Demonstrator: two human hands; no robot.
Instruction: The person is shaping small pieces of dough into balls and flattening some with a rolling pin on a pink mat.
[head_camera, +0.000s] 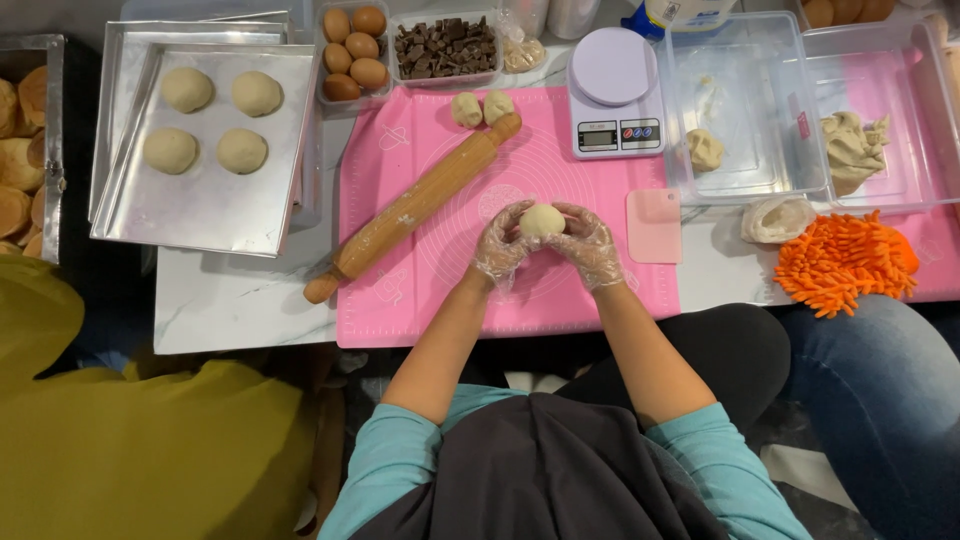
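Both my sleeves are teal, and my bare forearms reach out over the pink mat (600, 300). My left hand (502, 245) and right hand (588, 245), each in a clear plastic glove, are cupped close around a dough ball (542, 220), fingers curled on it from either side, just above the mat's middle. A rolling pin (415, 205) lies slantwise on the mat to the left, with two small dough lumps (481, 107) touching its far end. A pink scraper (654, 226) lies just right of my right hand. Beyond it sits a white scale (613, 92). At far left a metal tray (230, 215) carries four dough rounds (212, 120). Behind the mat are eggs (354, 52) and chopped chocolate (444, 47). At right, clear tubs (800, 160) hold more dough, near an orange mitt (845, 262).
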